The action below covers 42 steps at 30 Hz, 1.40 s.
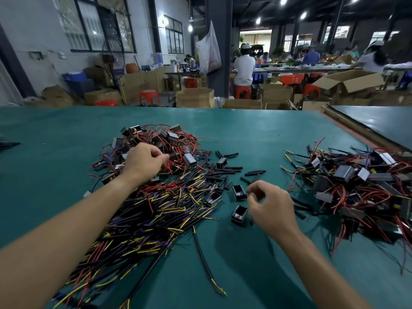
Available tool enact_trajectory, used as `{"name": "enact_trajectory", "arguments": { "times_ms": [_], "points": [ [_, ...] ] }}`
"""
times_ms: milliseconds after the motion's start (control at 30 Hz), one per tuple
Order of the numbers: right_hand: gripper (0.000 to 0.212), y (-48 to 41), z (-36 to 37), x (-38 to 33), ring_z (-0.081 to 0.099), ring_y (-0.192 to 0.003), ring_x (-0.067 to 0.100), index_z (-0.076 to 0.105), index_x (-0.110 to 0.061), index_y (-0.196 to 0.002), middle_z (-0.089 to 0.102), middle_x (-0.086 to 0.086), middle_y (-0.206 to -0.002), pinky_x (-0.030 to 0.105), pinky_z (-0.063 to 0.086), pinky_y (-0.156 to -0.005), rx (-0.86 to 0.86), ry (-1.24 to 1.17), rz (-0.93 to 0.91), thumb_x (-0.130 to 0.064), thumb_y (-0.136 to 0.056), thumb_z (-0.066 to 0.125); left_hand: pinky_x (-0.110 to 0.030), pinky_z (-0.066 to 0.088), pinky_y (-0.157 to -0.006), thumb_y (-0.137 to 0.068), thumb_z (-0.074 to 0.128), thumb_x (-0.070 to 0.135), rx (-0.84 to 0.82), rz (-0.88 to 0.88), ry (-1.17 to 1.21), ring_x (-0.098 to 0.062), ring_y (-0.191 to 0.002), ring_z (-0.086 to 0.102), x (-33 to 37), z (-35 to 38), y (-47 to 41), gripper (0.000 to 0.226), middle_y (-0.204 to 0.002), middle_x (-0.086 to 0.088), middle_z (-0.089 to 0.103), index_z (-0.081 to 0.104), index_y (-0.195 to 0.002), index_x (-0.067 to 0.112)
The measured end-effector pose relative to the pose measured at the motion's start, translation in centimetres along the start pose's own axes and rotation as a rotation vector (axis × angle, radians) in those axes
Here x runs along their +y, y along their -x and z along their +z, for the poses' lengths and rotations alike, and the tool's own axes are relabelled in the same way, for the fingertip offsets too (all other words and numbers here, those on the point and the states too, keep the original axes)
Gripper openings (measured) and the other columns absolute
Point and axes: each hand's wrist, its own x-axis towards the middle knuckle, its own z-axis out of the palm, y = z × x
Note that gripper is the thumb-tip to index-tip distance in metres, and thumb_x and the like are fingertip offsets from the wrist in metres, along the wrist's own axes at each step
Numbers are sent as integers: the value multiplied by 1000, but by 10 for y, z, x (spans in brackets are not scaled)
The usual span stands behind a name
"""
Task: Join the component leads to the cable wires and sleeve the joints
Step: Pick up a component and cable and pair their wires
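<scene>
The green tabletop [55, 141] fills the lower view. Behind it, the workshop holds cardboard boxes [196, 98], red stools [149, 97] and seated workers. On the tabletop, left to right: a component pile [172, 136] with red leads, cable wires [160, 210] in front of it, loose black sleeves [229, 172], and a second tangled pile [356, 186].

The left hand [142, 161] pinches red leads in the component pile with curled fingers. The right hand [270, 206] is just beside two loose components [239, 192], thumb and forefinger nearly closed; whether they hold anything cannot be told.
</scene>
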Motion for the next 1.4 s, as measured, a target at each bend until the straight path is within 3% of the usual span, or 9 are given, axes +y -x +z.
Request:
{"name": "enact_trajectory", "arguments": {
  "times_ms": [167,433,567,733,933,1100,1233,1300,1400],
  "points": [
    [18,1,0,-4,56,-62,1,65,-27,-74,60,-16,-60,15,36,-58,-40,-45,12,-11,-81,64,-38,57,-73,-85,72,17,79,2,379,-28,-68,70,35,-24,-3,18,-71,-10,72,74,-69,10],
    [16,7,6,-7,56,-56,-1,67,-25,-73,60,-28,-59,10,38,-52,-158,-127,-18,-12,-80,62,-25,52,-54,-83,71,5,-9,44,506,-17,-53,65,70,-25,15,20,-62,-11,71,71,-62,7],
    [13,11,12,-10,57,-59,4,61,-32,-89,64,-19,-66,20,43,-60,-227,-195,-50,-20,-84,64,-26,54,-57,-80,75,8,-118,158,356,-18,-54,66,76,-21,29,18,-60,-6,70,73,-62,7],
    [59,24,26,-24,62,-60,4,39,-41,-136,65,-21,-85,21,49,-65,-370,-335,-150,-38,-83,64,-8,30,-49,-76,74,24,-267,493,-115,-5,-42,45,96,-6,66,19,-45,5,54,71,-61,13],
    [28,27,52,-41,48,-55,0,57,-42,-84,60,-16,-67,24,42,-53,-390,-536,-104,-17,-72,53,-30,46,-57,-73,64,26,-304,557,-259,-23,-60,55,100,10,90,17,-57,0,60,67,-63,13],
    [20,23,53,-37,53,-57,6,61,-32,-67,62,-8,-60,34,47,-58,-369,-517,-16,-18,-79,54,-27,49,-55,-73,64,46,-468,463,-56,-9,-58,61,92,2,81,26,-60,7,67,72,-66,22],
    [23,24,46,-38,69,-71,14,73,-30,-85,75,-7,-84,44,59,-76,-360,-552,29,-17,-97,58,-26,50,-49,-87,59,27,-322,14,333,-21,-58,64,62,7,30,21,-69,-7,72,71,-74,15],
    [20,24,43,-39,68,-68,8,75,-18,-93,75,-8,-88,44,58,-75,-351,-553,34,-13,-98,56,-29,55,-53,-89,57,17,-232,-132,175,-22,-59,67,37,16,8,9,-75,-7,73,66,-89,17],
    [20,25,38,-42,67,-67,10,75,-13,-98,75,-7,-89,46,58,-75,-337,-563,35,-10,-98,55,-29,52,-64,-81,64,17,-401,-123,-131,-23,-76,66,14,35,-6,38,-98,-6,72,62,-116,29]
  ]
}}
